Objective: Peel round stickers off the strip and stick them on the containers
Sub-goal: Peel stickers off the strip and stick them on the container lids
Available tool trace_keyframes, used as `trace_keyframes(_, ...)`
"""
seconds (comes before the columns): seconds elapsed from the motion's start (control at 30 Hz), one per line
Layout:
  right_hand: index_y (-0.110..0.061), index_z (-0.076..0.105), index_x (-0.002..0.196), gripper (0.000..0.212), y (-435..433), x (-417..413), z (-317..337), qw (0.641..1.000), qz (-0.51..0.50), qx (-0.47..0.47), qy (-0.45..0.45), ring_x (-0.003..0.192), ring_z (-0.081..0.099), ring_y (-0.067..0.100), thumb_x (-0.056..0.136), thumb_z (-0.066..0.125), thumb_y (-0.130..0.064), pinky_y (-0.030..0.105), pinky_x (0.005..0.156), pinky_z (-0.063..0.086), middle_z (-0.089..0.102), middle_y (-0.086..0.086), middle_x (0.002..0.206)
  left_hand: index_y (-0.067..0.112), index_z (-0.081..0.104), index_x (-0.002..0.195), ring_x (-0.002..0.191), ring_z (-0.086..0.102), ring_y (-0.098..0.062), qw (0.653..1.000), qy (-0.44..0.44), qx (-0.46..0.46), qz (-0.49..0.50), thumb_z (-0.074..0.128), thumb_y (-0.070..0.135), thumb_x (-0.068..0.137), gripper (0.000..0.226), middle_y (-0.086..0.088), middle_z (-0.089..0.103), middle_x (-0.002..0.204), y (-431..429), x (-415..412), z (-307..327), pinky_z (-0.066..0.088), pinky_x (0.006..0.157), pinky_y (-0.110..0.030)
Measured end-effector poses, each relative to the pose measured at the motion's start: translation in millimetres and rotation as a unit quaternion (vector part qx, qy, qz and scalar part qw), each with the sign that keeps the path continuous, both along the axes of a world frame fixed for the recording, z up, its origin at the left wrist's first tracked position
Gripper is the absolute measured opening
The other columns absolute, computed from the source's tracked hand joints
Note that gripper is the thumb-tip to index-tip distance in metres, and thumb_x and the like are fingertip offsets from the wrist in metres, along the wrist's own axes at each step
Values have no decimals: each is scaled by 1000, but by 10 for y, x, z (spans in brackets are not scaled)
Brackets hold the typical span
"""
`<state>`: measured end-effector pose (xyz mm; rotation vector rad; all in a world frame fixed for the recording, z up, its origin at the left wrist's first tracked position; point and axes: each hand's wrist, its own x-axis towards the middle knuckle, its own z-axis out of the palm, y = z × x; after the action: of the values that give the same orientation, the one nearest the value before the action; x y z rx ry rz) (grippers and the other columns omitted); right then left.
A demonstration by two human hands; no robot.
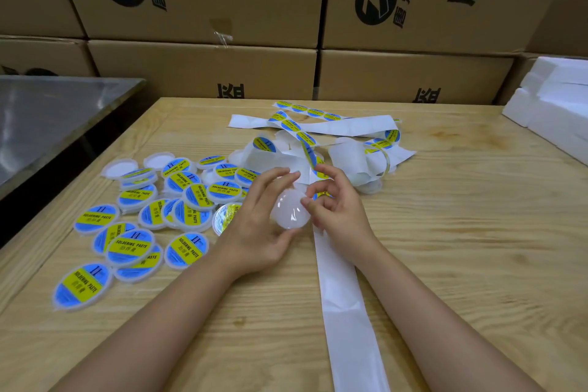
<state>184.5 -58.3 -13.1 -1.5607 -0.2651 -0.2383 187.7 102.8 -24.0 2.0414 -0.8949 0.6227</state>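
Note:
My left hand (259,226) grips a bare white round container (290,212) above the middle of the wooden table (461,248). My right hand (337,207) is just to its right, thumb and forefinger pinching a round blue-and-yellow sticker (322,196) that is mostly hidden by the fingers. The white sticker strip (345,305) runs from under my right hand toward the table's front edge, its stickers gone. Behind my hands the strip (305,129) lies tangled, with several stickers still on it.
Several labelled containers (130,247) lie scattered and overlapping on the left of the table. Two unlabelled white lids (122,167) sit behind them. A metal surface (47,114) lies at the left, white foam blocks (553,114) at the right, cardboard boxes (203,70) behind.

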Motion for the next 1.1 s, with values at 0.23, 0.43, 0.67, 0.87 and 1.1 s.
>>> trace_keyframes(0.23, -26, 40, 124, 53, 8, 6, -7, 995, 27, 89, 47, 52, 60, 15, 87, 57, 8, 28, 48, 51, 48, 0, 76, 23, 40, 130, 84, 65, -1, 926, 299, -230, -22, 63, -9, 81, 63, 1, 61, 110, -43, 32, 71, 53, 71, -17)
trace_keyframes(0.43, -18, 34, 134, 57, 48, -36, 13, 997, 34, 39, 56, 55, 55, 13, 87, 59, 4, 25, 46, 45, 52, 1, 77, 18, 57, 117, 65, 57, -1, 922, 290, -258, 10, 47, 0, 94, 30, -1, 63, 95, -87, 42, 110, 48, 57, -18)
trace_keyframes(0.67, -23, 35, 132, 57, 46, -54, 79, 994, 20, 75, 76, 43, 52, 11, 87, 57, 5, 21, 39, 41, 60, 0, 70, 18, 54, 124, 69, 51, -10, 928, 280, -242, 42, 50, 6, 94, 32, -6, 56, 73, -98, 44, 111, 45, 67, -26)
trace_keyframes(0.87, -21, 29, 141, 67, 64, -46, 87, 991, 7, 111, 69, 46, 57, 18, 87, 58, 6, 27, 43, 49, 57, 6, 73, 9, 60, 107, 71, 68, -15, 838, 405, -365, -36, 41, 0, 95, 24, -1, 71, 80, -51, 46, 195, 56, 55, -25)
trace_keyframes(1.1, -30, 62, 98, 20, 38, -9, 129, 983, -111, 130, 70, 56, 50, 6, 85, 66, -16, 24, 53, 40, 63, -10, 85, 4, 59, 103, 63, 69, -12, 819, 415, -394, -38, 42, -2, 94, 20, -5, 70, 77, -60, 60, 233, 56, 52, -23)
